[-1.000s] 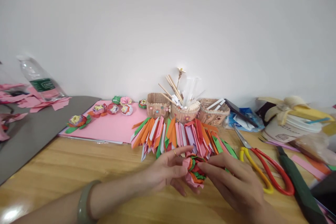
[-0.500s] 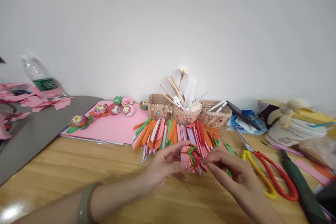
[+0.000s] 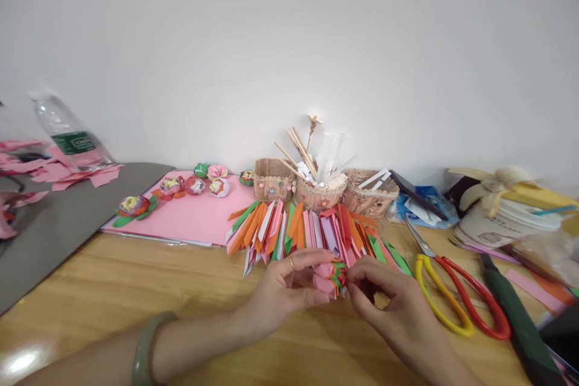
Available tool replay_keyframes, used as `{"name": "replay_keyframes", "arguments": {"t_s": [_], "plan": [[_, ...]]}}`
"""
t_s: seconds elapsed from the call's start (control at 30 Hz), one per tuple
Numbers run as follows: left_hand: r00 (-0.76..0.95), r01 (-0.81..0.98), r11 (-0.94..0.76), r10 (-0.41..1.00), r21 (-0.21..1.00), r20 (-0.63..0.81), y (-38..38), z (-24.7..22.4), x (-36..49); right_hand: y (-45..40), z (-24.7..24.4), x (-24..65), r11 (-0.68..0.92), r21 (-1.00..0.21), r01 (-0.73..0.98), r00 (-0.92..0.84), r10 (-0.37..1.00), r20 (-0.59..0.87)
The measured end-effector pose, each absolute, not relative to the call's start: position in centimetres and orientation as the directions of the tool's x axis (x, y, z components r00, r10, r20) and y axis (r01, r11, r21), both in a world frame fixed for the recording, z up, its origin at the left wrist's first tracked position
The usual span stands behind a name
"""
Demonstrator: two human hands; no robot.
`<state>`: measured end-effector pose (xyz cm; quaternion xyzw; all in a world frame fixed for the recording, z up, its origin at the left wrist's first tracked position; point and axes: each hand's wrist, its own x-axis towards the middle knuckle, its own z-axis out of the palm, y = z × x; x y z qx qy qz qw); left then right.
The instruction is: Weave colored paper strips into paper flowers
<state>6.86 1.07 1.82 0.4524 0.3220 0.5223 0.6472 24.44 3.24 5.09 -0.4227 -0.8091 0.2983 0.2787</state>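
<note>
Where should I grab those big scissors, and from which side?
I'd take the scissors by the yellow loop and red loop, coming from your own side of the table. They seem to lie flat, with both loops toward you and the metal blades pointing away.

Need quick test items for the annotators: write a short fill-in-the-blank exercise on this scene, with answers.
1. The paper flower is held by the hand that wears a ring, the ____ one.
2. The scissors, near the right hand, have one red handle and one ____ handle.
3. The bottle bears a ____ label.
4. In the row of three baskets, the tan sticks stand in the ____ one.

Missing words: left; yellow; green; middle.
</note>
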Motion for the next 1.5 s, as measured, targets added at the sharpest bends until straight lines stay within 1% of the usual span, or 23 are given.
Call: {"name": "replay_keyframes", "arguments": {"t_s": [0.07, 0.2, 0.4, 0.47, 0.6, 0.7, 0.8, 0.93, 1.0, 1.03, 1.1, 1.17, 1.23, 1.33, 1.5], "plan": [[0.243, -0.383, 0.053, 0.969, 0.922, 0.045, 1.1, 1.8, 6.8, 3.3, 5.2, 24.4, 0.469, -0.717, 0.515, -0.484, 0.850, 0.208], [0.235, -0.392, 0.053, 0.971, 0.918, 0.044, 1.0, 1.8, 6.8, 3.5, 5.3, 24.3, 0.436, -0.755, 0.489, -0.486, 0.855, 0.180], [0.204, -0.381, 0.022, 0.977, 0.924, 0.061, 0.9, 1.8, 7.0, 3.3, 5.3, 24.2, 0.443, -0.740, 0.507, -0.450, 0.868, 0.212], [0.196, -0.368, 0.022, 0.979, 0.929, 0.055, 0.9, 1.9, 7.0, 3.3, 5.4, 24.3, 0.420, -0.760, 0.496, -0.458, 0.870, 0.182], [0.220, -0.363, 0.028, 0.974, 0.932, 0.057, 0.9, 1.9, 6.9, 3.5, 5.5, 24.6, 0.323, -0.825, 0.464, -0.456, 0.886, 0.090], [0.215, -0.371, 0.006, 0.973, 0.929, 0.080, 0.7, 1.7, 7.0, 3.7, 5.5, 24.6, 0.292, -0.839, 0.459, -0.447, 0.892, 0.065], [0.205, -0.367, -0.028, 0.973, 0.930, 0.110, 0.5, 1.7, 7.0, 3.5, 5.4, 24.4, 0.358, -0.786, 0.504, -0.455, 0.884, 0.111], [0.187, -0.328, -0.073, 0.972, 0.942, 0.141, 0.5, 1.8, 6.9, 2.8, 5.0, 24.3, 0.506, -0.650, 0.567, -0.432, 0.855, 0.287], [0.172, -0.308, -0.094, 0.973, 0.947, 0.153, 0.5, 1.8, 6.9, 2.7, 4.9, 24.3, 0.521, -0.643, 0.562, -0.415, 0.850, 0.326], [0.169, -0.302, -0.099, 0.973, 0.948, 0.156, 0.5, 1.8, 6.9, 2.7, 5.0, 24.4, 0.505, -0.671, 0.543, -0.413, 0.857, 0.310], [0.165, -0.296, -0.104, 0.974, 0.949, 0.158, 0.5, 1.7, 6.9, 2.9, 5.2, 24.5, 0.414, -0.765, 0.493, -0.412, 0.886, 0.213], [0.161, -0.298, -0.097, 0.975, 0.950, 0.150, 0.5, 1.6, 6.9, 3.3, 5.5, 24.6, 0.272, -0.861, 0.430, -0.415, 0.906, 0.079], [0.157, -0.310, -0.085, 0.978, 0.947, 0.139, 0.5, 1.6, 6.9, 3.6, 5.7, 24.7, 0.135, -0.923, 0.360, -0.428, 0.903, -0.035], [0.157, -0.341, -0.063, 0.980, 0.938, 0.123, 0.5, 1.8, 7.0, 3.7, 5.8, 24.7, 0.019, -0.964, 0.266, -0.467, 0.877, -0.112], [0.162, -0.356, -0.030, 0.982, 0.934, 0.093, 0.6, 1.9, 7.0, 3.7, 5.7, 24.5, -0.018, -0.968, 0.250, -0.471, 0.871, -0.138]]}}
